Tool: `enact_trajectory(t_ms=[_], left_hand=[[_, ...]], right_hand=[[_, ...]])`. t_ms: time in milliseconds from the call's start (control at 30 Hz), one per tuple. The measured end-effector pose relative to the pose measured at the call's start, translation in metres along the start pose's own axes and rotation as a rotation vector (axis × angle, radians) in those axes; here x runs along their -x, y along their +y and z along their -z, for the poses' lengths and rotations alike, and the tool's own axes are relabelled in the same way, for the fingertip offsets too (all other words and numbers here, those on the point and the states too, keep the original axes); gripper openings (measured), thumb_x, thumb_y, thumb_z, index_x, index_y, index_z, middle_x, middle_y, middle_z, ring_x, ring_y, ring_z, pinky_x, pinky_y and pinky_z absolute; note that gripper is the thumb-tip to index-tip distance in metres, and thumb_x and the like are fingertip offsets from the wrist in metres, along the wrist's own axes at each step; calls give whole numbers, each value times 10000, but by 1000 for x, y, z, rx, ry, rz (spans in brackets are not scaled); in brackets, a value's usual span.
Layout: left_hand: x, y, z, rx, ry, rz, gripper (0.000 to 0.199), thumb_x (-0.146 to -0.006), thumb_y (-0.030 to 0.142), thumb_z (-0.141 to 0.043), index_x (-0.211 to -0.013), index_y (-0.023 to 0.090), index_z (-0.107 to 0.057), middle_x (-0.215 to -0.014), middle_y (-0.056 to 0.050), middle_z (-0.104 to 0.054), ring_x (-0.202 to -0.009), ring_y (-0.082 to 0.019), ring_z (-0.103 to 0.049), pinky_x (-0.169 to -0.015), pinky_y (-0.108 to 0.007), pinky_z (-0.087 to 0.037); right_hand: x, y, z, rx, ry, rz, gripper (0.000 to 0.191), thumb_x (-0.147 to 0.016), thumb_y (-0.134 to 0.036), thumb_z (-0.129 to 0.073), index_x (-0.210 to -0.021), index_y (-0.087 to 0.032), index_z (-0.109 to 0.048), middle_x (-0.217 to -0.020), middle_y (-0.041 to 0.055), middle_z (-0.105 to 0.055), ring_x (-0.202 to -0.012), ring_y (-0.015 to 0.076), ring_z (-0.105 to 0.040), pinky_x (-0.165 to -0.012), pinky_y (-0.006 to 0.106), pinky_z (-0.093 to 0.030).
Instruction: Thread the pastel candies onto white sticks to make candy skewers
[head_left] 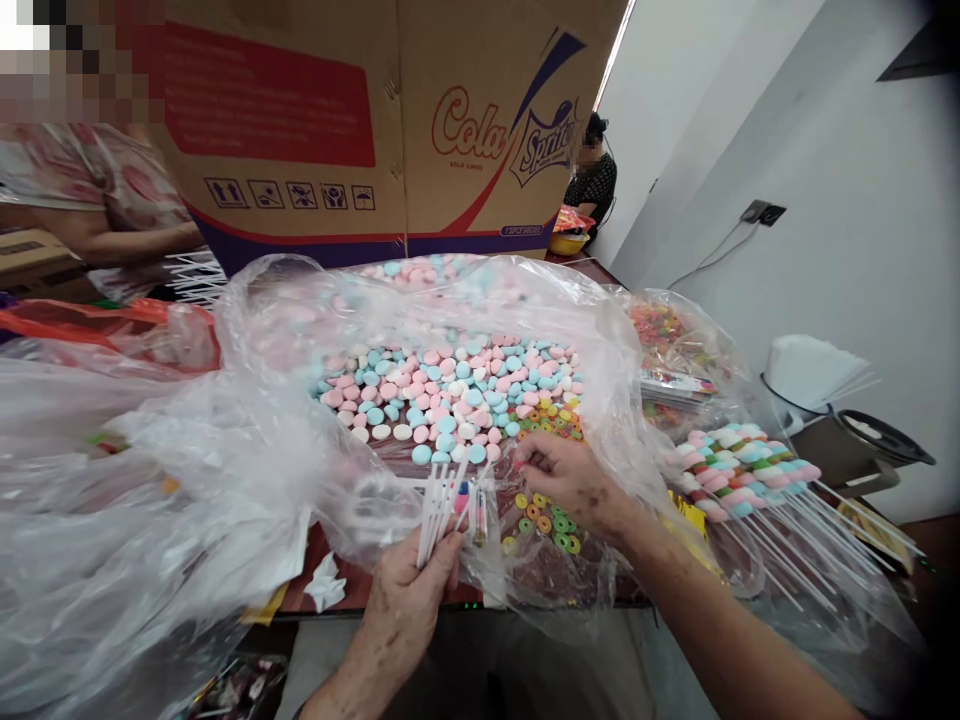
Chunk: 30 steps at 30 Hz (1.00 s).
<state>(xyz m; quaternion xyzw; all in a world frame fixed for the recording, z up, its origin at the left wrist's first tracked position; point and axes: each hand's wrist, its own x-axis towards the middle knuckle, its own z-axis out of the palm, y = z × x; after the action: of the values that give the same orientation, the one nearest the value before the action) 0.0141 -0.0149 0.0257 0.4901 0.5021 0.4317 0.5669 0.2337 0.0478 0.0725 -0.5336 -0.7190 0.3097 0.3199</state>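
My left hand (415,580) is closed around a bunch of thin white sticks (437,510) that point up and away from me. To its right, my right hand (564,478) has its fingers pinched together over the candy; a speck of red shows at the fingertips, too small to name. Beneath and beside that hand lie yellow, orange and green ring candies (544,520). Beyond both hands spreads a heap of pink, blue and white round marshmallows (450,385) in a large clear plastic bag (615,370).
A tall cardboard box (300,110) stands behind the candy. Finished-looking marshmallow skewers (750,470) lie at right, near a dark pitcher (847,450). Crumpled plastic (150,480) covers the left side, with a white tissue (325,583) nearby. Two other people sit beyond the box.
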Motion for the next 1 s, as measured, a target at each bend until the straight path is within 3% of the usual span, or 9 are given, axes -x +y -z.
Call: enact_trajectory(t_ms=[33, 133, 300, 567, 700, 833, 1000], left_hand=[[0, 1, 0, -61, -18, -31, 268, -853, 388, -572, -727, 169, -661, -504, 55, -459, -468, -107, -368, -461, -227, -275], [1, 5, -1, -199, -50, -86, 306, -866, 339, -534, -614, 182, -605, -508, 48, -436, -513, -126, -393, -509, -240, -295], [1, 9, -2, -227, -48, -75, 284, -865, 346, -506, -671, 182, -631, -511, 45, -444, -513, -142, -405, -515, -247, -304], [0, 11, -4, -199, -14, -60, 251, -846, 341, -534, -687, 193, -660, -487, 48, -450, -487, -148, -404, -492, -244, -291], [0, 10, -3, -220, -11, -82, 329, -847, 329, -533, -545, 202, -557, -479, 40, -449, -488, -145, -415, -497, -244, -292], [1, 10, -3, -237, -34, -115, 291, -868, 316, -504, -620, 198, -603, -504, 47, -444, -508, -144, -413, -511, -242, -301], [2, 10, -2, -242, -54, -101, 335, -876, 311, -505, -562, 200, -539, -515, 49, -419, -514, -133, -387, -510, -237, -285]], right_hand=[[-2, -6, -3, -203, 77, -56, 17, -776, -181, -578, -782, -195, -569, -725, -7, -599, -655, 138, -543, -628, 275, -451], [-6, -19, -11, -732, 218, -189, 164, -712, -262, -693, -806, -188, -582, -715, -17, -627, -600, 112, -549, -581, 248, -455], [-4, -27, -20, -1001, 228, -285, 255, -633, -278, -792, -783, -184, -609, -721, -18, -650, -577, 105, -574, -566, 248, -475], [-1, -24, -30, -900, 239, -215, 202, -664, -282, -777, -790, -194, -645, -710, -17, -652, -602, 109, -571, -591, 247, -480], [5, -10, -28, -601, 238, -76, 146, -780, -309, -697, -892, -215, -693, -821, 11, -686, -718, 145, -609, -665, 278, -504], [12, 4, -19, -333, 209, -23, 182, -871, -328, -598, -982, -240, -712, -957, 25, -706, -843, 170, -636, -803, 325, -511], [12, 7, -20, -345, 181, -22, 161, -857, -321, -612, -955, -231, -702, -917, 23, -698, -819, 169, -633, -769, 321, -518]])
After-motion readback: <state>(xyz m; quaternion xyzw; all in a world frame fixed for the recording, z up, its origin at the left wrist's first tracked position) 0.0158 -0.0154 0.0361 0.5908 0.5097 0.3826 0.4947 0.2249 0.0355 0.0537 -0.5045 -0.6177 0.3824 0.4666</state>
